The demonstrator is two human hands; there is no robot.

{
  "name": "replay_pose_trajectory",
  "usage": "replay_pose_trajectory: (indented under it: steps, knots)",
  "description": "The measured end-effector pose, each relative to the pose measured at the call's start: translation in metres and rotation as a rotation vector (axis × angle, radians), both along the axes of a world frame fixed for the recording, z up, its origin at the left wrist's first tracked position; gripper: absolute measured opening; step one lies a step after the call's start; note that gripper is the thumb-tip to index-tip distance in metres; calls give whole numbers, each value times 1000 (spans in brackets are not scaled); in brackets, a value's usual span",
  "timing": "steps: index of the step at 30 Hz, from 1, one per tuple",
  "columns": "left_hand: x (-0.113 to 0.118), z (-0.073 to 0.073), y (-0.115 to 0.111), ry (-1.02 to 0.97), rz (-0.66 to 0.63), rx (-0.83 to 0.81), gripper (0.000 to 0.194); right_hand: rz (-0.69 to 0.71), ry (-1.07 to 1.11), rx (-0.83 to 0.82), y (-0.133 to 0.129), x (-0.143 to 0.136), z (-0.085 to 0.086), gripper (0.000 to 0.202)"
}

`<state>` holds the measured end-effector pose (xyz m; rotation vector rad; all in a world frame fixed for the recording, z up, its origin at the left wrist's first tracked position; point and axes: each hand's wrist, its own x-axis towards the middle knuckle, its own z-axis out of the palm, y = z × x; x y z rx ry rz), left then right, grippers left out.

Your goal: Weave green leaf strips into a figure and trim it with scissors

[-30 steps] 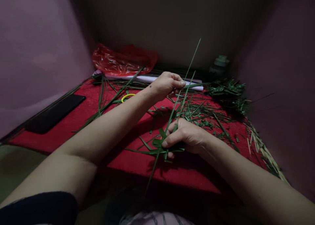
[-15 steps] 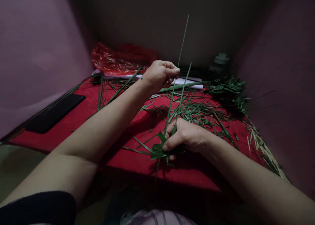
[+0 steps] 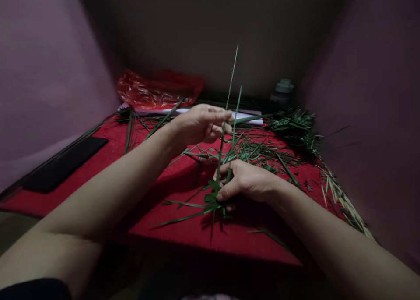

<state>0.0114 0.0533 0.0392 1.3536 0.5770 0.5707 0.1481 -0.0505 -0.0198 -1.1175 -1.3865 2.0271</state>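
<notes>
A small knot of folded green leaf strips (image 3: 212, 199) is pinched between the thumb and fingers of the right hand (image 3: 244, 184), held low over the red cloth-covered table (image 3: 183, 173) near its front edge. A long, thin green leaf blade (image 3: 229, 103) rises upright from the knot and is gripped partway up by the closed fingers of the left hand (image 3: 200, 125). Loose green leaf cuttings (image 3: 262, 149) are scattered behind the hands, with a denser dark green pile (image 3: 292, 125) toward the right rear. A crumpled red plastic bag (image 3: 157, 90) lies at the back, and a flat black slab (image 3: 62, 164) rests at the left.
</notes>
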Motion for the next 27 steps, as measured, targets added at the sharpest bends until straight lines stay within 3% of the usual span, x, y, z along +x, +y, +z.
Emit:
replay_pose_trajectory:
  steps: [4,10,14,20,24,27]
  knots:
    - [-4,-14,-19,226,-37,38,23,46,-81,104,5,9,-1,19]
    - [2,-30,-33,234,-77,-50,17,22,-113,133,6,14,7,21]
    - [-2,-20,-31,175,76,95,19,-87,47,164,11,21,11,25]
    - [-19,-1,-25,12,401,194,15,-455,267,81,27,29,4,37]
    - [-23,-2,-25,-78,494,163,16,-456,353,162,24,25,2,24]
    - [-22,-5,-25,-160,512,172,14,-480,384,168,20,19,1,28]
